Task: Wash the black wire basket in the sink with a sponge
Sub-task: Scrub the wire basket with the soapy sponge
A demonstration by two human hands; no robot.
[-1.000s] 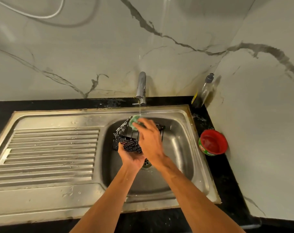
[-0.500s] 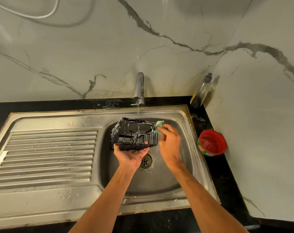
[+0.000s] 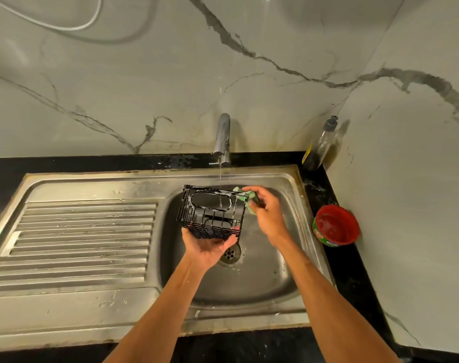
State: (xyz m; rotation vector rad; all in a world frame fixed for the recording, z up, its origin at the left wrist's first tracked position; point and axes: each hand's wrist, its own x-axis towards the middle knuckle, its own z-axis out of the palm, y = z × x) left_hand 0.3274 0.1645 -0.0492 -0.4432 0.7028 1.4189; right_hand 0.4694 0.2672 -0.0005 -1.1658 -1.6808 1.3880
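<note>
The black wire basket [image 3: 212, 213] hangs over the steel sink bowl [image 3: 265, 279], its open top facing me, with soap suds on the rim. My left hand [image 3: 206, 248] cups it from below, fingers curled round its bottom edge. My right hand [image 3: 266, 212] grips a green sponge [image 3: 245, 196] and presses it against the basket's right upper corner. A thin stream of water runs from the tap [image 3: 222, 138] into the basket.
A ribbed draining board [image 3: 76, 244] lies left of the bowl. A red tub of dish soap [image 3: 335, 226] and a dish liquid bottle [image 3: 318, 146] stand on the black counter at the right. The drain [image 3: 231, 254] sits just under the basket.
My right hand carried the sponge from the top middle of the basket to its right corner. The left hand turned the basket so that its open top faces me.
</note>
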